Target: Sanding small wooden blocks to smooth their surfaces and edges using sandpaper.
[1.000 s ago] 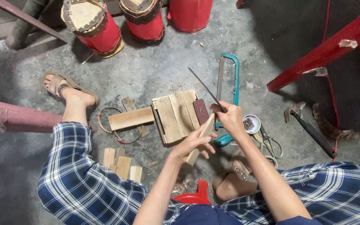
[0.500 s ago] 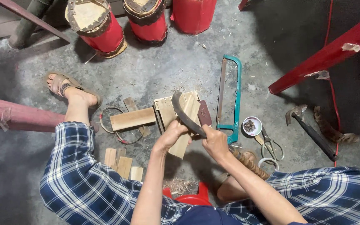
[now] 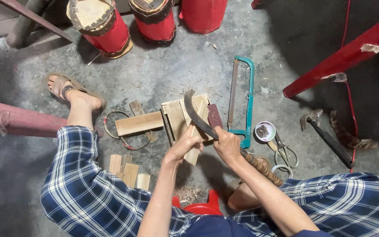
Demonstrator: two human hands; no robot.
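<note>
A dusty concrete floor [image 3: 189, 66] carries the work. The left hand [image 3: 185, 147] has its fingers clamped on a wood strip [image 3: 192, 151]; the right hand [image 3: 227, 145] grips a curved knife [image 3: 196, 116] (blade toward twelve o'clock). At three o'clock, a small white bowl [image 3: 265, 131] holds dark nails.

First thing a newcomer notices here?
The curved knife at centre, gripped by the right hand against a wood strip in the left hand. Then the red drums along the top and the teal hacksaw right of centre.
</note>
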